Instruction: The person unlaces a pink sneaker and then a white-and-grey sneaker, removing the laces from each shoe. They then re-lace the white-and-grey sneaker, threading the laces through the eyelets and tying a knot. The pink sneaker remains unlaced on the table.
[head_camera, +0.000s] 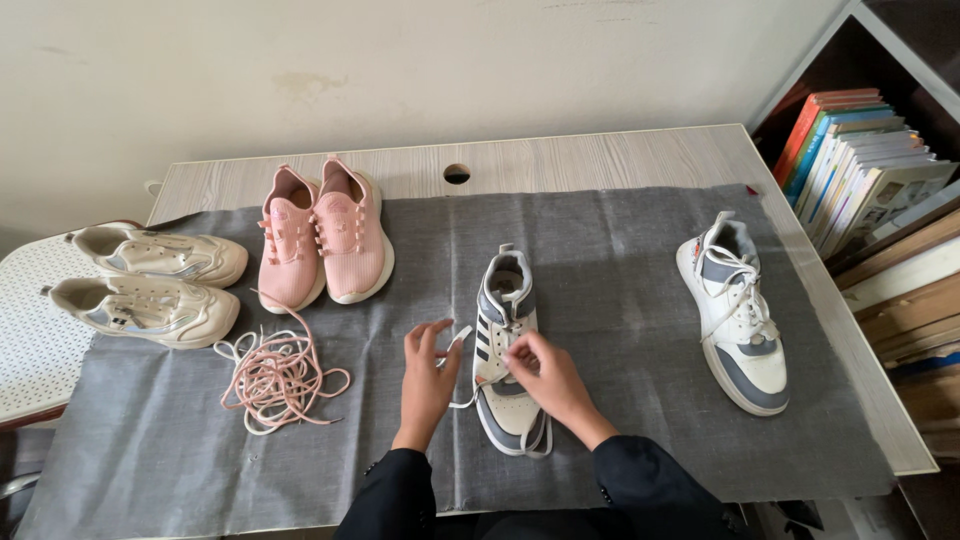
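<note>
Lacing is the work in hand, on the white and grey sneaker (505, 350) that lies toe toward the person in the middle of the grey cloth (620, 270) spread over the desk (600, 155). To do it well, the white lace (458, 340) should probably be kept flat and untwisted as it passes through each eyelet, both ends drawn to even length before moving up a row, and the shoe held steady so it does not slide on the cloth.

The left hand (428, 375) is partly closed, thumb and forefinger pinching the free end of the lace just left of the shoe, the other fingers loosely curled. The right hand (545, 375) rests on the sneaker's vamp, fingers bent and pressed at the eyelet area; it seems to grip lace or tongue there, though the exact hold is hidden by the fingers.

The matching sneaker (738, 315), already laced, sits well apart to the right. To the left stand a pair of pink sneakers (322, 235) with a loose tangle of pink and white laces (275, 375) before them, and a cream pair (155, 280) at the cloth's edge. Books (860, 165) fill a shelf at the far right.
</note>
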